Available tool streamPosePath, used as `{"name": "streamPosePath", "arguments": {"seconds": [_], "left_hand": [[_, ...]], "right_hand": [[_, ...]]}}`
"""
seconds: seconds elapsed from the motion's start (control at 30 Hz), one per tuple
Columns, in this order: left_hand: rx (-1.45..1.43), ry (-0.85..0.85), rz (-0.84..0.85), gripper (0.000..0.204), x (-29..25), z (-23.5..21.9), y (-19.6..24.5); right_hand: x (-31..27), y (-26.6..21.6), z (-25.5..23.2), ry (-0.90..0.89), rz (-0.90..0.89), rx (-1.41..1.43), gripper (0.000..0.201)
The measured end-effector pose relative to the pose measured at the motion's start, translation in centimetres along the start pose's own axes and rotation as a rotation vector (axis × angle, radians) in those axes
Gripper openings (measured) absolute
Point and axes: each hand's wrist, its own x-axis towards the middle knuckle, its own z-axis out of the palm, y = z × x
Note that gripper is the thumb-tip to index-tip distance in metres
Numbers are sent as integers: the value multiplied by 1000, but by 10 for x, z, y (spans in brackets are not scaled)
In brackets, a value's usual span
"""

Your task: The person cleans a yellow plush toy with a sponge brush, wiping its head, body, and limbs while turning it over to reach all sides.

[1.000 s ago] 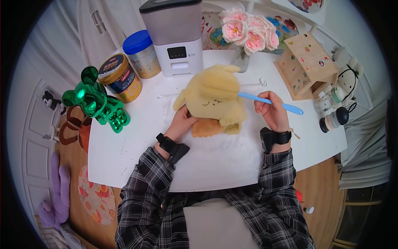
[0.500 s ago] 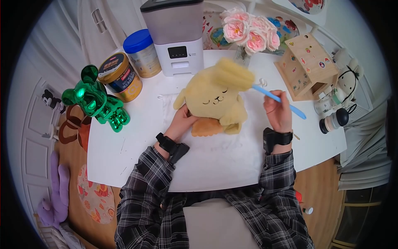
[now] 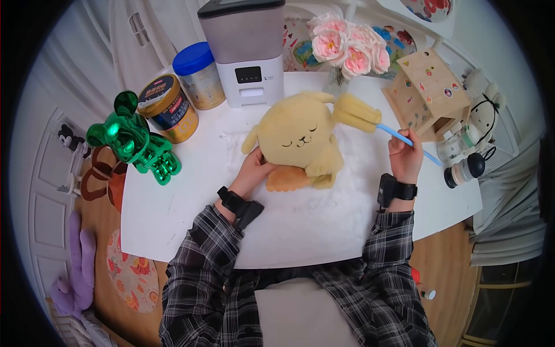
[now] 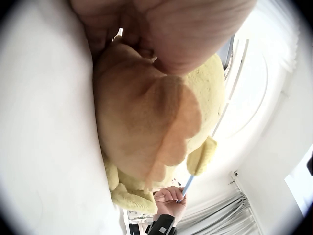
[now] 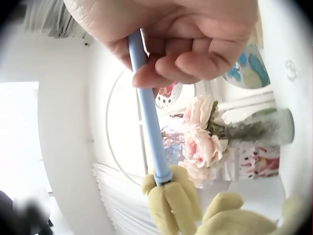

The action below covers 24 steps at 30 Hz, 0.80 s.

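Note:
A pale yellow plush dog (image 3: 292, 130) with stitched closed eyes and an orange scalloped patch (image 4: 166, 132) lies on a white cloth (image 3: 300, 231). My left hand (image 3: 252, 172) grips its lower left side, the thumb at the orange part and the other fingers mostly hidden by the toy. In my right hand (image 3: 406, 155) is the blue handle (image 5: 151, 122) of a duster, pinched between thumb and fingers. The duster's fluffy yellow head (image 3: 357, 113) is up beside the plush dog's right ear, off its face.
Behind stand a pet feeder (image 3: 251, 78), a vase of pink roses (image 3: 350, 46), a blue-lidded can (image 3: 199, 75) and a dark gold-lidded tub (image 3: 169, 109). A shiny green bear figure (image 3: 133, 139) is at left. To the right are a wooden house (image 3: 428, 92) and a dark-capped bottle (image 3: 465, 169).
My right hand has moved right with the duster, whose head left the plush dog's forehead and uncovered its face. The left hand and the plush dog stay in place.

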Motion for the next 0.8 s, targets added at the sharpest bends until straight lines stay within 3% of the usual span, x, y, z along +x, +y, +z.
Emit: {"name": "streamPosePath", "arguments": {"seconds": [0.1, 0.2, 0.33, 0.37, 0.47, 0.57, 0.67, 0.7, 0.8], "left_hand": [[-3, 2, -5, 33, 1, 1, 1], [-32, 0, -20, 35, -1, 5, 6], [-55, 15, -26, 35, -1, 4, 4], [-56, 15, -21, 35, 0, 3, 3], [-42, 30, -22, 35, 1, 3, 1], [-44, 22, -5, 35, 1, 3, 1], [-51, 14, -2, 35, -1, 4, 4], [-52, 15, -10, 35, -1, 4, 5], [-55, 17, -31, 35, -1, 4, 6]], "right_hand": [[-10, 22, 33, -55, 84, -33, 36], [-12, 29, 45, -159, 170, -270, 40], [-2, 17, 20, 8, 131, -256, 34], [-3, 12, 18, 126, 116, -272, 31], [-1, 8, 3, 131, 5, -300, 31], [-5, 21, 21, 76, -48, -27, 34], [-12, 39, 39, 10, 65, -188, 36], [-15, 40, 46, -56, 80, -369, 37], [-13, 39, 46, -81, 160, -352, 35]]}}
